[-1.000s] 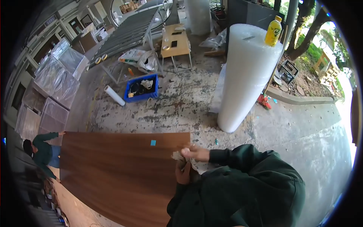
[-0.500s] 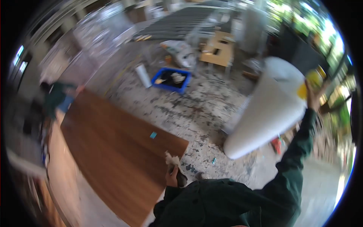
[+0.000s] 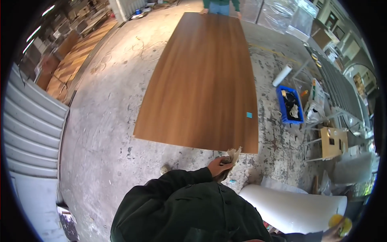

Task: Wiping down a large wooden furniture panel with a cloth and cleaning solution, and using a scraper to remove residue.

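My left hand (image 3: 221,166) is closed around a crumpled beige rag (image 3: 234,155), held in front of my body near the board's close edge. Far to the lower right, my right hand (image 3: 333,234) is wrapped on a yellow rounded object (image 3: 341,224), whose exact kind is unclear. That object is beside the end of a big white foam roll (image 3: 294,207). Ahead of me stretches a large brown wood-grain board (image 3: 201,84) with a small blue sticker (image 3: 249,115) near its right edge. At its far end stands a person (image 3: 219,7) with hands by the edge.
Right of the board lie a blue crate (image 3: 302,105) with dark items, a white roll (image 3: 282,75) and a filled sack (image 3: 316,101). A small wooden table (image 3: 333,143) stands beyond. Corrugated metal panels (image 3: 32,125) line the left, and wrapped stacks (image 3: 278,16) stand far back.
My view has swung left, so the board now runs straight ahead and the foam roll sits at lower right. Both hands still keep hold of the rag and the yellow object.
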The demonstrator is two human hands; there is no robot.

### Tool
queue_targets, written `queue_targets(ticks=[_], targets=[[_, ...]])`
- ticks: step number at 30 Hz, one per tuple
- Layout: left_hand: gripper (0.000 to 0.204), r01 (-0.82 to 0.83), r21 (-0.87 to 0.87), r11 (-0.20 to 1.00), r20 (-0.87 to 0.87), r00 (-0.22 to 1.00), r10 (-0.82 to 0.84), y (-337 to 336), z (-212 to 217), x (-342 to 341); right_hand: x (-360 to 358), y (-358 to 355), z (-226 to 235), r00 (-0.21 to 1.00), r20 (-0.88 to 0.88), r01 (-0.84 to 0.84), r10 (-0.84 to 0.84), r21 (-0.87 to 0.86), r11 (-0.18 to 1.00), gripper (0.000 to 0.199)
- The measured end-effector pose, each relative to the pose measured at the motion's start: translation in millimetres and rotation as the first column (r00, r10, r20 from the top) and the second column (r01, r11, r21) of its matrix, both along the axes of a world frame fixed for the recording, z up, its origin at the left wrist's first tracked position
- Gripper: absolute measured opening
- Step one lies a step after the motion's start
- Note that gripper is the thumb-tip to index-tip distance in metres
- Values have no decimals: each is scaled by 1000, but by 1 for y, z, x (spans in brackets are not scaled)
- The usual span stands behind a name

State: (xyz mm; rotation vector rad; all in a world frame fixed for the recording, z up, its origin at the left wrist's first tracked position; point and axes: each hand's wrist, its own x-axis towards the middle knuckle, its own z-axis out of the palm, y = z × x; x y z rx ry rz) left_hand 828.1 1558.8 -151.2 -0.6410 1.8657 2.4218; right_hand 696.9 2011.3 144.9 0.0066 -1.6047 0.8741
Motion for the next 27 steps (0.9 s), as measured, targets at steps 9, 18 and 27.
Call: queue_targets(ticks=[9,18,27], targets=[[39,-558,70,827,-2,829,559,-172,-33,176,-42,-286,-123,705,385,-592,596,-144,793,50],[28,-925,91,369,148,379,914,-336,-21,398,21,-526,-172,492,443,-696,749,-316,644,55],[29,-921,75,383,174,390,904,-522,-176,537,45,-682,-230,413,390,-773,823,-327,543,57]])
